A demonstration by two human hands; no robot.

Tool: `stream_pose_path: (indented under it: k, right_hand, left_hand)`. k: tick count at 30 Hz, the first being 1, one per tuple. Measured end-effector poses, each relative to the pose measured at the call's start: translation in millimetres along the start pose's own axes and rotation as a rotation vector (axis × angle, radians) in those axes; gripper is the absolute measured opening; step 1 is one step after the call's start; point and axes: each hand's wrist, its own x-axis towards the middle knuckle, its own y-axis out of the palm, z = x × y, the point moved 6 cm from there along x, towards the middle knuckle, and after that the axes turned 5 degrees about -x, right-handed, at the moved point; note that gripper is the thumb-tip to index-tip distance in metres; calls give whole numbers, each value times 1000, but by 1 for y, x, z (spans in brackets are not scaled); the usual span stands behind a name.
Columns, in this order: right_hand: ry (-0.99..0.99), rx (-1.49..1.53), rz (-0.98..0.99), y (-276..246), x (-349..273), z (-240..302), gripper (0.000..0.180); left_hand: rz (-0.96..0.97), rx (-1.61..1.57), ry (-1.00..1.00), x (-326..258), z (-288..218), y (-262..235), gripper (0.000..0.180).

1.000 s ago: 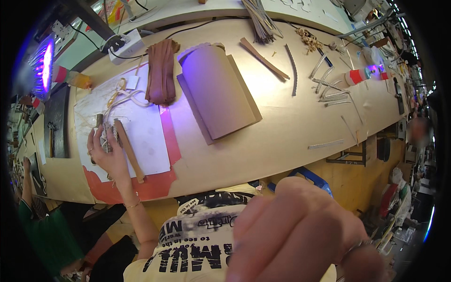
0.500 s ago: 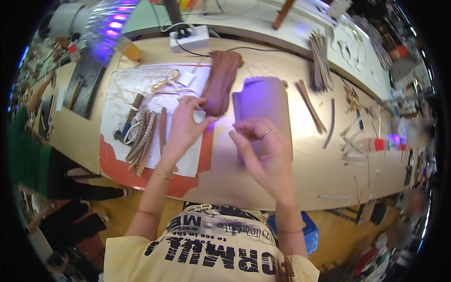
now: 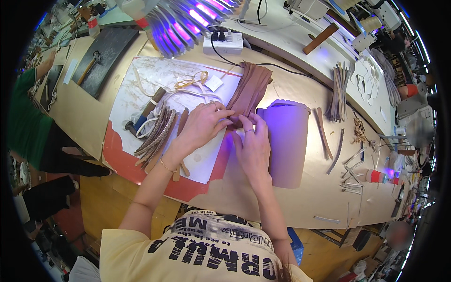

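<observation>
At the middle of the workbench [image 3: 300, 207], over the near end of a stack of brown leather strips [image 3: 249, 94]: left hand [image 3: 202, 126], fingers curled, tips pinching the lower end of the stack, apparently to steady it. Right hand [image 3: 253, 145], ring on one finger, thumb and forefinger closed on the same end from the other side, seemingly to separate or grip a single strip; exactly which layer is hidden by the fingers. The stack lies diagonally, far end toward a white power strip [image 3: 223, 44], near end at the edge of a white paper sheet [image 3: 141, 89] backed by a red mat [image 3: 117, 155], likely a protective work surface.

Just right of the hands: a large mauve leather panel [image 3: 286, 145], flat, scalloped top edge.
Left of the hands, on the paper: braided cords [image 3: 157, 131], laid parallel; tan ribbon loops [image 3: 190, 82].
Farther right: loose narrow strips [image 3: 324, 134], a bundle of strips [image 3: 338, 91].
Top: violet-lit lamp [image 3: 188, 16].
Far left: dark slab [image 3: 105, 56]; another person in green [image 3: 23, 127].
</observation>
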Motion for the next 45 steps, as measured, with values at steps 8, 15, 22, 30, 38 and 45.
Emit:
stream_pose_path:
  k: [8,15,22,30,38,45]
  right_hand:
    - [17,30,-86,-2,7,-2,36]
    - [-7,-24,-258,-20,19,10,14]
    - [93,-16,-219,-64,66,-1,19]
    - [161,371,-309,-156,178,-60,33]
    - [-153,231,155,-175,97,-4,14]
    - [-295,102,342,-191,-10,3,8]
  left_hand:
    - [-40,7,33,3,-3,1,18]
    - [-100,-51,-52,6,0,4,21]
    - [-78,59,45,8,-7,14,23]
    - [-88,37,184,19,-12,12,18]
    - [166,-1274,-278,25,-78,43,46]
    - [300,-1878,-524,14,-105,66,49]
